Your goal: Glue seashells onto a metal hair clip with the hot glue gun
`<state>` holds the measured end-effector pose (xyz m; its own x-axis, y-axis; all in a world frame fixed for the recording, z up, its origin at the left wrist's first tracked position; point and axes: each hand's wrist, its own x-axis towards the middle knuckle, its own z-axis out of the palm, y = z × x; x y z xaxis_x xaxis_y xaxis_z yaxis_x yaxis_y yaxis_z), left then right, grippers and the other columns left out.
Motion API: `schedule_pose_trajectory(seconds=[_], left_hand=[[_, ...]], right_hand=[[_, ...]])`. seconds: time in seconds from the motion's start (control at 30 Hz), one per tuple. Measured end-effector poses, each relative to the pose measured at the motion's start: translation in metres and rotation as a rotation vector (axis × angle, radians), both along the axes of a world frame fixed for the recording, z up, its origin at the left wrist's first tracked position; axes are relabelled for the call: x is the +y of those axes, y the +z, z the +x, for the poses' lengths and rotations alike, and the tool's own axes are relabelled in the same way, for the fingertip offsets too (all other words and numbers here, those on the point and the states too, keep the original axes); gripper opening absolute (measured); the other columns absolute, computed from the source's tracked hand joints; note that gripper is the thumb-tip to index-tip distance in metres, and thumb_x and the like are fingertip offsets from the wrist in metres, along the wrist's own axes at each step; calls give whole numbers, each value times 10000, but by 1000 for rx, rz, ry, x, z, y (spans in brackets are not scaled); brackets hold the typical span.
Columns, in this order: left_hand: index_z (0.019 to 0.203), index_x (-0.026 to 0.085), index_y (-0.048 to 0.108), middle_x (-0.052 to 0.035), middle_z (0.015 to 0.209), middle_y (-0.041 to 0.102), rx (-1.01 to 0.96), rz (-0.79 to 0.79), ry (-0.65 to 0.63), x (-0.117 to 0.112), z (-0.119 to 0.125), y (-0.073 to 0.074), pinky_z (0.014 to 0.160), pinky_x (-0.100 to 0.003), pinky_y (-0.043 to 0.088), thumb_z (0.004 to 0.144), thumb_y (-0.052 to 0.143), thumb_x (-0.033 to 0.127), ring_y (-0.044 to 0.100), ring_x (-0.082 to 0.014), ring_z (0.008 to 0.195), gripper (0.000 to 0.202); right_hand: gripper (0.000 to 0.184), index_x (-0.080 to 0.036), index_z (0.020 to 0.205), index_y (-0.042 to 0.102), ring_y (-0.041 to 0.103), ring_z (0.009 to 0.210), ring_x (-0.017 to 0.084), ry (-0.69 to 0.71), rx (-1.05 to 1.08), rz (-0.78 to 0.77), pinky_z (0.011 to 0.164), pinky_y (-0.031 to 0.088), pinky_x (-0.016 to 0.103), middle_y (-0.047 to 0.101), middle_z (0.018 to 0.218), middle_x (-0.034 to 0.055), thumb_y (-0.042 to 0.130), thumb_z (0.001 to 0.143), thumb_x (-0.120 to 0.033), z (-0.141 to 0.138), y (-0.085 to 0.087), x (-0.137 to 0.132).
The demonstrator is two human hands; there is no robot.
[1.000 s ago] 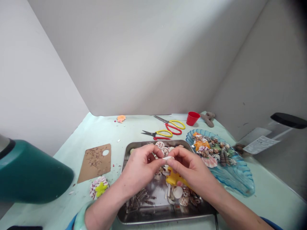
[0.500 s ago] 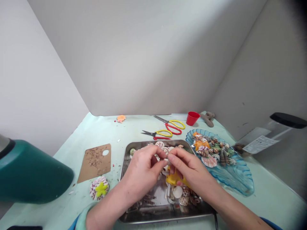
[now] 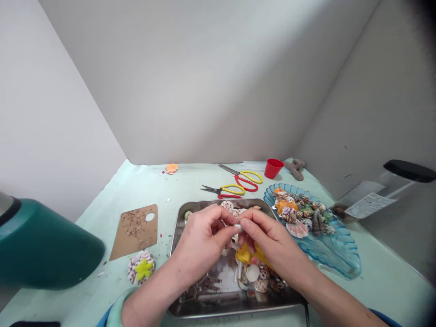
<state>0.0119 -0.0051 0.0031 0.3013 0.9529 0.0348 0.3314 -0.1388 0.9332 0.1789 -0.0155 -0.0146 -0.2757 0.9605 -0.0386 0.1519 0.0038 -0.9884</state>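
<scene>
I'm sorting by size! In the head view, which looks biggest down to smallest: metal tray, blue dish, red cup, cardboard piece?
1. Metal tray
2. Blue dish
3. Cardboard piece
4. Red cup, though it sits farthest away.

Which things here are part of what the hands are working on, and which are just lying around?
In use: left hand, right hand, small white shell pinched between them, metal tray, yellow tool.

Lying about: scissors, red cup, blue dish, cardboard.

Single head-worn view looks forward and down, close over the table (image 3: 190, 181).
</scene>
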Motion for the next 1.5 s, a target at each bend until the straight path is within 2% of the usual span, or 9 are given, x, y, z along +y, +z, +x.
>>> schedule_pose_trajectory(seconds=[0.23,0.37,0.53,0.8,0.97,1.03,1.1,1.3,1.5], left_hand=[[804,206,618,8,659,618,103,119,37,-1,-1,-2,577,-237,414,782,578,238,547,-126,595,56],[837,212,596,23,655,612,112,115,47,-2,0,-2,562,-227,411,783,575,229,534,-114,576,61],[888,217,584,26,648,607,65,25,55,-1,1,0,540,-225,420,785,593,307,535,-112,557,137],[783,183,557,35,566,597,-162,-264,74,0,4,8,468,-195,391,733,653,330,515,-87,462,182],[749,165,561,15,613,638,-283,-324,39,1,5,8,489,-197,408,723,673,292,515,-72,461,171],[758,160,569,8,620,644,-298,-327,27,1,5,8,493,-199,413,729,672,280,521,-74,469,161],[768,157,575,2,642,653,-321,-325,13,1,5,8,500,-202,421,732,673,267,531,-76,482,151],[763,140,621,20,591,628,-390,-334,26,0,4,12,582,-206,466,745,673,246,571,-81,534,120],[853,127,677,-36,714,704,-439,-373,-13,2,2,10,744,-276,519,799,623,284,655,-133,692,175]], right_hand=[[268,-211,806,520,485,575,98,4,-45,19,452,385,175,536,682,-25,420,920,-432,0,-2,1],[266,-206,804,517,497,578,94,-8,-50,52,497,396,189,549,680,-29,414,927,-419,-1,-1,0],[279,-224,883,519,508,612,120,-27,-13,-13,445,387,178,535,682,-18,399,916,-474,0,0,-2],[258,-245,950,517,550,672,147,-22,36,-45,464,404,193,565,707,-7,408,913,-476,1,1,-2],[213,-243,955,508,561,706,137,11,88,-46,602,463,229,591,730,-11,409,926,-429,1,3,-3],[208,-242,966,498,567,721,140,29,108,-64,581,459,222,602,744,-5,405,929,-424,1,4,-3],[213,-243,981,486,576,739,151,42,127,-86,496,424,192,609,763,6,405,925,-432,1,4,-3],[222,-239,977,482,589,749,154,31,152,-89,432,394,165,602,801,9,427,909,-444,1,4,-1],[221,-257,990,487,591,765,158,-35,101,-115,420,405,161,573,836,-2,440,900,-453,2,5,-1]])
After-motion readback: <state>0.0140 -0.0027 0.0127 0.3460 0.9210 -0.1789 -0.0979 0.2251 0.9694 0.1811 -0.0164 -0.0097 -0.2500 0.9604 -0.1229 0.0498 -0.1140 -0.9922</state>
